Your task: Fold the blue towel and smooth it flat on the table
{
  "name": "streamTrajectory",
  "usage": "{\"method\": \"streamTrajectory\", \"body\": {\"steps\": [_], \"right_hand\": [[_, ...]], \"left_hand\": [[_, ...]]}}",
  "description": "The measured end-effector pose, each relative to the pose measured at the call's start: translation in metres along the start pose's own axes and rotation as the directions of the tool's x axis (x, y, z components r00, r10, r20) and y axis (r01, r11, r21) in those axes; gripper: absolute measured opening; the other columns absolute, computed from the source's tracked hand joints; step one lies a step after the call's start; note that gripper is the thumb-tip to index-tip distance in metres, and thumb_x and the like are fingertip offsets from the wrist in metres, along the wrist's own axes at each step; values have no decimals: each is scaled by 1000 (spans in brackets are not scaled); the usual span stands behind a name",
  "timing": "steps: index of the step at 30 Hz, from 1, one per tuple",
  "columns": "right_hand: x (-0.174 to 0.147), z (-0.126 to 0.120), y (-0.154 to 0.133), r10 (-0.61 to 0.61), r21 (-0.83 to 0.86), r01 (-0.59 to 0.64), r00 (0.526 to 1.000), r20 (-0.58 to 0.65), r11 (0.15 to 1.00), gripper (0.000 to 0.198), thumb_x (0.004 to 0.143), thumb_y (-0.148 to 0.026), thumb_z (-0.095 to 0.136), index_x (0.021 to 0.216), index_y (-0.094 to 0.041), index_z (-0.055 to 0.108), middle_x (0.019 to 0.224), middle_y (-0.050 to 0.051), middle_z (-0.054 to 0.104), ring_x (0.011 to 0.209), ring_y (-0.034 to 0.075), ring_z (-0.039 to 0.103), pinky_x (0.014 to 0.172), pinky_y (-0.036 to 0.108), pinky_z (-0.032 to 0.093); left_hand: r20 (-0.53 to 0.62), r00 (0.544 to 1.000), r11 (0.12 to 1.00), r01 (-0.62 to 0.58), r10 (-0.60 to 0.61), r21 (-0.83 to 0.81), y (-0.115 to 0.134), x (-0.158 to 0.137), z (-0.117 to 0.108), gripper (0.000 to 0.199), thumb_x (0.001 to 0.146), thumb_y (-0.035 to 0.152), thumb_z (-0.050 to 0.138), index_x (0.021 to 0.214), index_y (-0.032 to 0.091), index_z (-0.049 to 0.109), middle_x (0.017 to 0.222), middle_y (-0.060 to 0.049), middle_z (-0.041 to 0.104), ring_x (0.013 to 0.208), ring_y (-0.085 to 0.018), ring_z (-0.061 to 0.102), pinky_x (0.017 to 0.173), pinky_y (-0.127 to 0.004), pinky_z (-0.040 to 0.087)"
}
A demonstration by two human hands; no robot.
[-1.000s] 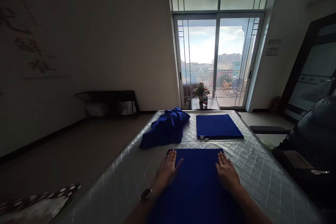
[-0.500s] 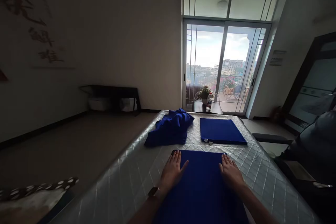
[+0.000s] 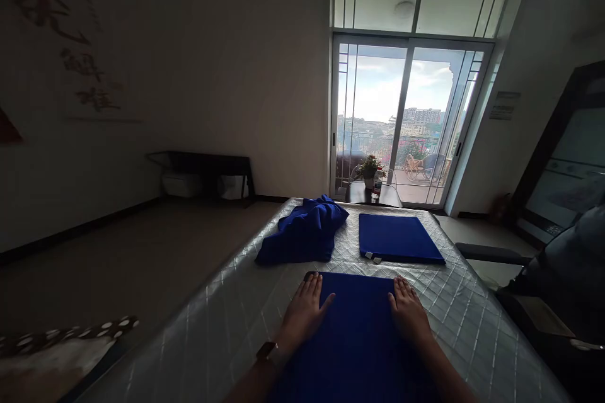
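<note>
In front of me a flat blue folded cloth [image 3: 357, 334] lies on the silvery quilted mattress [image 3: 222, 321]. My left hand [image 3: 305, 308] rests flat along its left edge, fingers stretched toward the far corner, thumb apart. Along the right edge my right hand [image 3: 410, 310] lies flat in the same way, fingertips by the far right corner. Beyond them, a crumpled blue cloth [image 3: 307, 230] sits at the left. A neatly folded blue cloth [image 3: 399, 238] with small white tags lies at the right. The near end of the cloth between my hands runs out of view.
Past the mattress's far end stands a small dark table with a potted plant [image 3: 368, 170] and a bottle [image 3: 377, 186], before a glass sliding door [image 3: 368, 107]. A dark low shelf [image 3: 208, 167] is by the left wall. Dark furniture [image 3: 562, 271] borders the right side.
My hands remain flat on the cloth's edges, with the right hand slightly further left and nearer the left hand. The view has shifted a little.
</note>
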State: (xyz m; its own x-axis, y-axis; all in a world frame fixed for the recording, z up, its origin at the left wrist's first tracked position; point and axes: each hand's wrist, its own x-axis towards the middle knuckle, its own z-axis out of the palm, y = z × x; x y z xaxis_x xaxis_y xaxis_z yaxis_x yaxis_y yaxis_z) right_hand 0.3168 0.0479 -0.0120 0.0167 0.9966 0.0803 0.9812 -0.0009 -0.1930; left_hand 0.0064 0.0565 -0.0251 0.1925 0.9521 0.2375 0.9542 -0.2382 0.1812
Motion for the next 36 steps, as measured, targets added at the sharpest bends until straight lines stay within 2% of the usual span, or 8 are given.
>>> {"method": "streamTrajectory", "body": {"steps": [5,8,10,16,20,24,32,36], "right_hand": [[-2,1,1,-7,17,8,999,-33,1000,67,103,-37,22,162,-5,28,170,11,25,159,21,17,130,41,14],[-4,0,0,-7,34,9,999,-40,999,66,103,-36,23,161,-5,29,170,12,26,159,20,18,130,41,14],[-5,-2,0,-6,40,7,999,-39,999,66,104,-36,22,161,-5,28,170,12,26,159,20,18,129,40,15],[-6,-3,3,-57,-18,57,998,-15,998,64,103,-30,23,161,-3,28,170,14,26,159,22,15,129,42,16],[-5,0,7,-96,-64,96,995,10,993,63,100,-22,26,161,-9,32,171,10,25,160,22,15,130,40,13],[-4,0,5,-61,-27,60,998,-20,998,63,103,-29,25,161,-7,30,171,12,24,160,21,14,129,41,16],[-4,-1,3,-19,30,20,999,-29,999,65,103,-34,21,162,-6,28,170,11,25,159,20,17,129,40,14],[-3,0,3,-22,5,22,999,-24,1000,65,103,-33,21,162,-6,28,170,11,26,159,20,17,129,39,14]], "left_hand": [[43,999,1000,7,-9,27,-3,5,3,85,104,67,18,158,5,40,166,-18,35,156,-33,31,126,-50,29],[88,993,996,70,-75,63,12,15,-1,90,102,69,16,157,2,40,165,-20,36,156,-36,30,127,-53,27],[91,994,997,47,-52,54,37,21,-3,91,102,70,14,157,3,40,165,-20,35,156,-36,29,127,-54,25],[134,946,943,-265,295,-203,152,28,12,81,105,63,9,159,11,40,165,-15,39,155,-28,32,127,-47,29],[43,944,915,-303,326,-266,181,29,27,75,107,59,13,158,12,41,164,-15,41,156,-27,32,128,-48,28],[61,954,938,-274,292,-212,153,29,23,75,107,60,13,159,14,41,165,-13,40,156,-27,30,128,-50,27],[90,996,999,-7,10,-36,35,21,-2,83,105,66,15,160,7,36,167,-16,34,157,-30,28,128,-51,26],[30,999,999,35,-35,-3,5,16,2,84,106,64,14,158,3,38,166,-18,35,157,-30,29,128,-50,26]]}}
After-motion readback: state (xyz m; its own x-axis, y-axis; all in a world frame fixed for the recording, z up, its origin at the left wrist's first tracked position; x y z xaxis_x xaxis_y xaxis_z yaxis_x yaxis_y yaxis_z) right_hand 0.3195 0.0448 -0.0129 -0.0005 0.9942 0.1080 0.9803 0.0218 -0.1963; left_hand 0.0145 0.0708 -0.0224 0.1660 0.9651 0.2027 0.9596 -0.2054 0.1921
